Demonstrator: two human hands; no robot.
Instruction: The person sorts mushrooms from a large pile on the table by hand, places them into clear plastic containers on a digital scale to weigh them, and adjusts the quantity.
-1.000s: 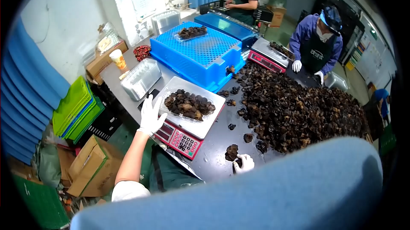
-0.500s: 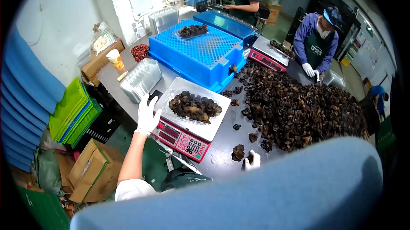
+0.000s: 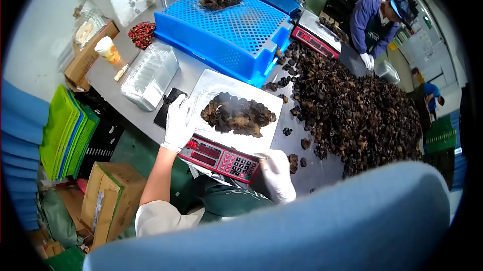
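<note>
A clear plastic tray of dark wood ear mushrooms [image 3: 236,115] rests on the white platform of a red digital scale [image 3: 221,159]. My gloved left hand [image 3: 179,124] is at the platform's left side, close to the tray's edge, its fingers stretched out. By the scale's front right corner is my gloved right hand [image 3: 277,176], with its fingers drawn together; whatever may be between them is hidden. A few loose mushrooms [image 3: 293,163] lie beside it on the metal table [image 3: 322,173]. A black flat object [image 3: 166,112] lies just left of my left hand.
A large mushroom heap [image 3: 357,115] spreads across the right. Behind the scale stands an upturned blue crate [image 3: 211,44] with another filled tray on it. Stacked clear trays [image 3: 149,77] and a paper cup [image 3: 108,50] stand left. A co-worker [image 3: 372,29] works beside a second scale [image 3: 316,42].
My right hand has moved up and left from the loose mushrooms to the scale's corner. My left hand stays by the tray's left side. The camera view has shifted.
</note>
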